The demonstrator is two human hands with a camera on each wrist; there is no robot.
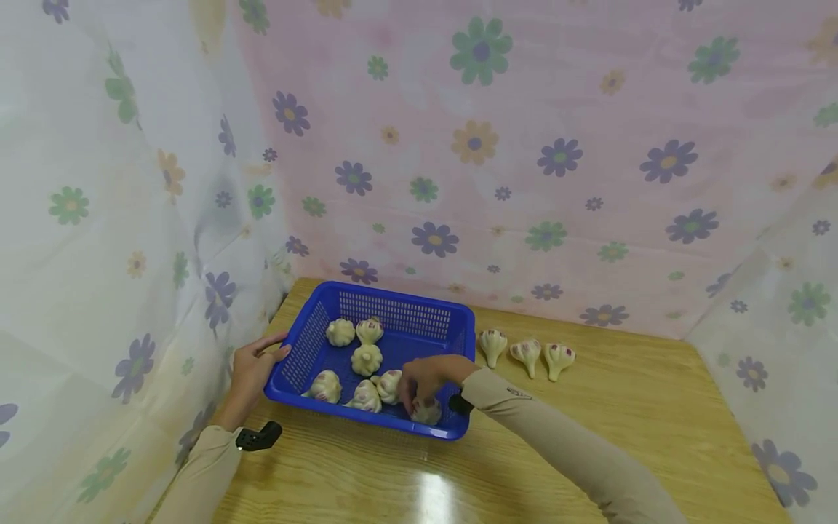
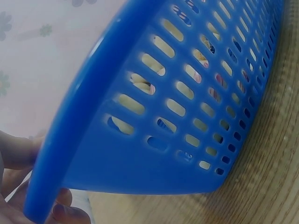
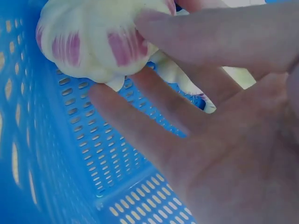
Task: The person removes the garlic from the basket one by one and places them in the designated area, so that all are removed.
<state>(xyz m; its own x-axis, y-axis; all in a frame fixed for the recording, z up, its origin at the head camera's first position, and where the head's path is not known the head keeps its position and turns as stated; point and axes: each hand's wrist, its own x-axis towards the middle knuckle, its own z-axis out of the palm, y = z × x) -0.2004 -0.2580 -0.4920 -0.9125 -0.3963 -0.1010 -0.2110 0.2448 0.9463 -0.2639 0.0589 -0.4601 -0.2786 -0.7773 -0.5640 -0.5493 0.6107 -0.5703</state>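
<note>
A blue slotted basket (image 1: 308,351) sits at the back left of a wooden table (image 1: 589,437) and holds several white garlic bulbs with purple streaks. My left hand (image 1: 254,367) grips its left rim, and the left wrist view shows my fingers (image 2: 65,212) curled under the basket's (image 2: 140,172) edge. My right hand (image 1: 428,378) reaches into the front right corner and pinches one garlic bulb (image 1: 427,413). In the right wrist view, that bulb (image 3: 93,42) sits between thumb and fingers (image 3: 163,107) just above the basket floor (image 3: 70,154).
Three more garlic bulbs (image 1: 527,354) lie in a row on the table just right of the basket. Flowered cloth (image 1: 524,160) walls in the table at the back and on both sides. A black wrist mount (image 1: 258,437) shows at my left sleeve.
</note>
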